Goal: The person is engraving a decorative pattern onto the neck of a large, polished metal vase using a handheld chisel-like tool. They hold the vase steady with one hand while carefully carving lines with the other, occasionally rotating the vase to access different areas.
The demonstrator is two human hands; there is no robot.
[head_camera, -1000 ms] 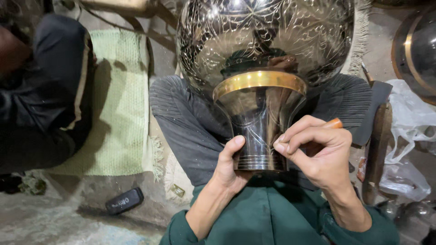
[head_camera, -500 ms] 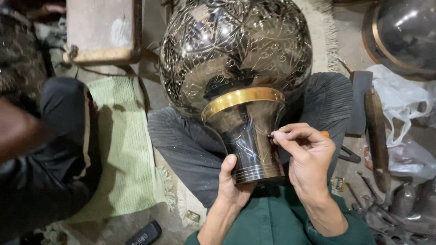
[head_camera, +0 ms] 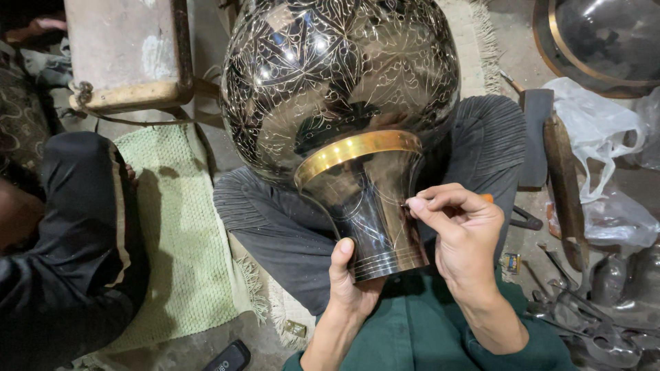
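Note:
A big round metal vase [head_camera: 340, 75], black with fine engraved gold patterns, lies across my lap with its flared foot [head_camera: 368, 206] toward me and a gold band around the neck. My left hand [head_camera: 350, 278] grips the rim of the foot from below. My right hand [head_camera: 460, 230] pinches a thin engraving tool with an orange handle [head_camera: 487, 198], its tip against the right side of the foot.
Another person in dark clothes [head_camera: 65, 254] sits at left on a green mat [head_camera: 182, 227]. A wooden block [head_camera: 127, 55] is at top left. Plastic bags [head_camera: 598, 158], a wooden-handled tool [head_camera: 562, 185], metal tools [head_camera: 591, 323] and another metal vessel [head_camera: 605, 38] lie at right. A dark phone [head_camera: 227, 357] is on the floor.
The view has shifted, so the vase and hands now sit lower and left of where they were. My right hand stays at the foot's right side with the tool; the left grip is unchanged.

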